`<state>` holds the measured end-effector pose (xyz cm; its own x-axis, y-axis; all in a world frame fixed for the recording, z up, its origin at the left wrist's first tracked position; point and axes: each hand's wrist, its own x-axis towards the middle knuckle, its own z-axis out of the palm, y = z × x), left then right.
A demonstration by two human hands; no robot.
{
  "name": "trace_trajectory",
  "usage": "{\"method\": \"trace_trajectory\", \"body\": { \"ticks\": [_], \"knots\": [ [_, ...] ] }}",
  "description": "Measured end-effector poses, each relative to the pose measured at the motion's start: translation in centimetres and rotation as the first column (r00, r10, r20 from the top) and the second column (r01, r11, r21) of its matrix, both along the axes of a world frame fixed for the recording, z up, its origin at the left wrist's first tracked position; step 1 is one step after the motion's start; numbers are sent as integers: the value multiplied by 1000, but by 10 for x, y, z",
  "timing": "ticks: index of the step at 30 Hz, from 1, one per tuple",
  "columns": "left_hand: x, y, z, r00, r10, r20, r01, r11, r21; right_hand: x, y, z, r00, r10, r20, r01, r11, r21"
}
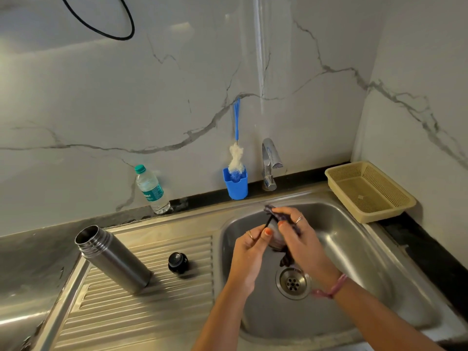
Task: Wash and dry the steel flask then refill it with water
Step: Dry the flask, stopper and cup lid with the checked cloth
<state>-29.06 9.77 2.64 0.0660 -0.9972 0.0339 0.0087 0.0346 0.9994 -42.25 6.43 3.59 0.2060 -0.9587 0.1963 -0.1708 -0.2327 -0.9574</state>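
Both my forearms come up from the bottom edge and meet over the sink point(354, 249). My left hand point(249, 252) has thumb and fingers pinched on a thin black strap point(268, 222) and curled against a small steel piece, likely the flask's cup point(274, 236); most of it is hidden, so I can't tell for sure. My right hand point(301, 239) is clamped on a dark cloth point(286, 259), fingers wrapped over the top, cloth tail hanging down toward the drain point(293, 282). Looks like I'm wiping that piece dry.

Flask point(111, 259) stands uncapped on the ribbed drainboard point(141, 300) to the left, well apart from my hands. Black stopper point(178, 262) sits just beside it. Further back: water bottle point(152, 191), blue holder point(236, 184) with a brush point(236, 153), tap point(270, 163) showing no water, beige basket point(367, 191) at right.

Risks, my guess:
- Wet steel piece slips from a light pinch and drops into the basin.
- Cloth tail drags on the wet sink floor, soaks up, and re-wets what I dry.
- Left elbow swinging out could knock the flask over; ribs give it poor footing.
- Stopper is round and may roll off toward the basin.
- Flask inside may not be dry before refill.
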Motion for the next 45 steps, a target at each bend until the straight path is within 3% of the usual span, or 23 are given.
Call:
{"method": "trace_trajectory", "body": {
  "ticks": [1,3,4,6,9,12,15,17,22,26,27,30,31,32,33,35,37,39,41,43,45],
  "knots": [
    [3,1,-1,1000,-9,-7,9,1000,-27,-2,1,13,986,42,163,-73,980,187],
    [12,2,0,998,-55,-21,53,995,-87,-11,-1,31,883,38,467,-286,833,473],
    [16,1,2,996,-87,14,88,990,-114,-15,-1,38,838,15,546,-353,777,521],
    [21,-2,9,976,-156,152,176,976,-128,-18,2,39,807,18,590,-386,773,504],
    [22,-7,21,935,-273,228,287,957,-31,-8,2,28,875,-98,474,-140,886,441],
    [10,-9,33,946,-239,221,228,971,73,-4,3,16,946,-67,317,35,994,105],
    [2,-10,41,934,-158,321,150,987,50,-7,11,7,997,-80,4,77,941,-331],
    [0,-10,42,904,-151,399,156,988,21,-12,9,-3,975,-138,-175,33,864,-502],
    [5,-5,42,913,-166,374,225,967,-121,-9,3,20,987,-99,123,127,960,-249],
    [5,-4,44,901,-164,403,235,963,-135,-14,8,14,983,-160,-93,105,896,-432],
    [5,-5,43,894,-166,417,246,958,-147,-17,8,14,987,-140,-84,93,903,-419],
    [7,-7,38,890,-170,423,259,952,-162,-18,6,33,955,-46,294,72,994,-79],
    [9,-8,37,891,-171,422,260,952,-163,-18,1,36,924,-67,377,40,996,78],
    [11,-9,36,886,-173,430,266,950,-166,-17,1,37,919,-76,386,27,991,131],
    [12,-11,36,877,-172,448,269,949,-162,-16,3,32,954,-61,294,46,997,55],
    [11,-14,39,855,-167,491,264,955,-136,-17,13,22,990,-139,-26,124,943,-310],
    [8,-17,37,840,-167,516,267,956,-125,-22,8,2,964,-164,-209,41,869,-494],
    [7,-18,31,827,-177,534,279,953,-117,-21,4,6,994,-109,-16,98,939,-329],
    [9,-17,29,832,-200,517,301,947,-117,-21,3,21,944,-65,323,36,995,96],
    [13,-18,33,819,-245,519,353,928,-117,-32,-3,23,862,-48,505,-211,872,442],
    [17,-22,36,783,-297,546,407,909,-90,-38,-3,24,858,-43,512,-256,828,500]
  ]
}}
